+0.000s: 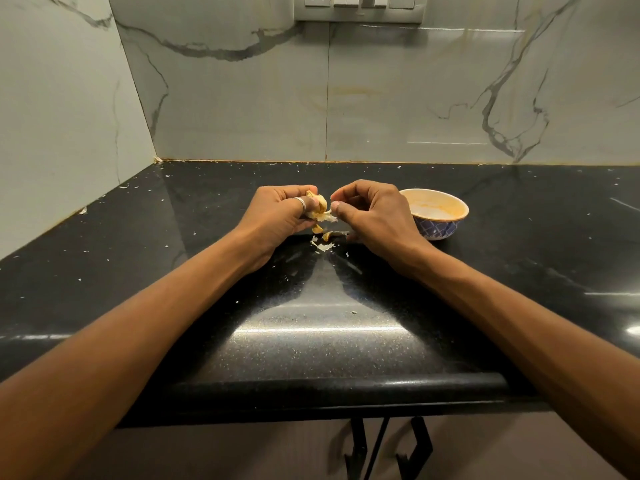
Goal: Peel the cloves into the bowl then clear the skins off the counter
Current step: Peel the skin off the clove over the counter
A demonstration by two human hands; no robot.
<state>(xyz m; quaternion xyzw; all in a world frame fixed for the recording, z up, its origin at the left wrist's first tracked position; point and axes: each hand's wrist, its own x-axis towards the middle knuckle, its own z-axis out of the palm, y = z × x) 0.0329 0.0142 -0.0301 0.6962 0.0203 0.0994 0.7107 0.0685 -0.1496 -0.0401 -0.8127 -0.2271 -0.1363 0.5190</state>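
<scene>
Only one view here, the head cam looking down at a black table (311,341) in a corner with marble-look walls.

Both hands were up just above the table, close together but not touching each other. The left hand (280,213) was curled mostly closed around a small bunch of cloves (319,206), fingers wrapped over them with a ring (300,203) showing on one finger. The right hand (374,216) was pinched, thumb and forefinger closed on a strip of skin (330,213) that ran from the cloves across the little gap between the hands. The rest of the right fingers were loosely folded in. How many cloves the left hand had, I couldn't tell, they were mostly hidden behind the fingers.

Right under the hands a few skins (323,244) lay on the table, pale flakes plus what looked like a yellowish bit or two. Tiny white flecks were scattered all over the tabletop, out to the back edge and the left wall.

The bowl (434,211) sat on the table just to the right of the right hand, partly behind it. Blue pattern outside, orange-ish smears inside. I couldn't make out any cloves in it from this angle.

A switch panel (358,6) was up on the back wall.
</scene>
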